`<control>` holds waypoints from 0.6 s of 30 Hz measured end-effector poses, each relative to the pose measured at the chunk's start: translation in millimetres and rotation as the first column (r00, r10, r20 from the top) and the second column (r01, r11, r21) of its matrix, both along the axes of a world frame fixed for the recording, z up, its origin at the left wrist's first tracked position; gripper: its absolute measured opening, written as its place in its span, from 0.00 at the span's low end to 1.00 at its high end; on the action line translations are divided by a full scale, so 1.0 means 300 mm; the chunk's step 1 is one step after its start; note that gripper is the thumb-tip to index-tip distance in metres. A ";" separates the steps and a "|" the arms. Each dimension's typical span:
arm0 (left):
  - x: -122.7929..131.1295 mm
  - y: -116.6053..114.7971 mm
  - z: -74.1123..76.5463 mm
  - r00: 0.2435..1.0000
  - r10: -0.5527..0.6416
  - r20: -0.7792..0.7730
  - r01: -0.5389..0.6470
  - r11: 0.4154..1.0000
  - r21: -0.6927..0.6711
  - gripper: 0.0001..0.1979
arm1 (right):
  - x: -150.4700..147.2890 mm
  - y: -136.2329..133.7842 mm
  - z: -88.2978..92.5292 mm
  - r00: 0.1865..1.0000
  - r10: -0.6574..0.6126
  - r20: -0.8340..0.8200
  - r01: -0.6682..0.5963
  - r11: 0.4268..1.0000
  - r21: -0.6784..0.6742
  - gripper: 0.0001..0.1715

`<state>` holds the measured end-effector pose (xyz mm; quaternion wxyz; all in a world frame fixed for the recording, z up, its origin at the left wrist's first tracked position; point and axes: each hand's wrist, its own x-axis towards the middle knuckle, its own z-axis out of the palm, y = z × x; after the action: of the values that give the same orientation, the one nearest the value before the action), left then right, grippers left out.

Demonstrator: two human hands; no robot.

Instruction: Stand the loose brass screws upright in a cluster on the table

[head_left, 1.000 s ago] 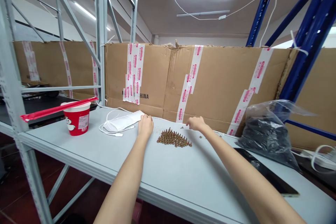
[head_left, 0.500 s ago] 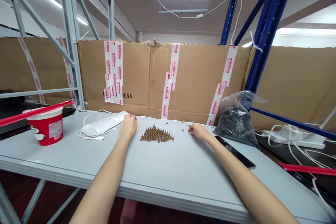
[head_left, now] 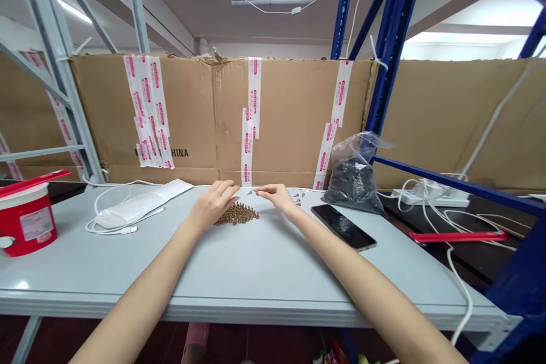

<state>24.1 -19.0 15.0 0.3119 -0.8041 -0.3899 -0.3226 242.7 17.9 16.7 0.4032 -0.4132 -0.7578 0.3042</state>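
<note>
Many small brass-coloured screws stand close together on the grey table. My left hand hovers at their left back edge, covering part of the group, with its fingers stretched out and the thumb apart. Just behind the group, my right hand has its thumb and fingertips pressed together; whatever is between them is too small to name. A few loose silvery screws lie by those fingertips, and several more small screws lie to the right of that hand.
A black phone and a clear bag of dark pieces are on the right. At left are a white pouch with a cable and a red cup. A cardboard wall closes the back.
The view has shifted to the right. My right hand has moved left toward the back of the brass screws, and my left hand has come over their left side, its fingers now spread.
</note>
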 end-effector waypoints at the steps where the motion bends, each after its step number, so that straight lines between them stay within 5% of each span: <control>1: 0.013 0.000 -0.009 0.999 -0.028 -0.026 0.028 1.000 0.000 0.12 | -0.021 -0.016 0.007 0.993 0.071 -0.098 -0.074 0.997 -0.031 0.16; 4: 0.029 0.001 -0.026 0.996 -0.045 -0.083 0.045 0.999 -0.006 0.13 | -0.063 -0.059 0.017 0.955 0.165 -0.247 -0.193 0.977 -0.090 0.17; 11: 0.020 0.002 -0.033 0.978 -0.048 -0.204 0.062 0.996 0.062 0.13 | -0.078 -0.083 -0.002 0.924 0.194 -0.328 -0.252 0.957 -0.146 0.14; 18: 0.032 -0.001 -0.027 0.970 -0.086 -0.227 0.137 0.966 0.219 0.08 | -0.090 -0.050 -0.028 0.947 0.150 -0.286 -0.184 0.978 -0.097 0.13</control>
<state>33.8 -19.3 6.8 0.4257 -0.8128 -0.2673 -0.2943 215.8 3.0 8.5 0.4517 -0.3247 -0.7062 0.4379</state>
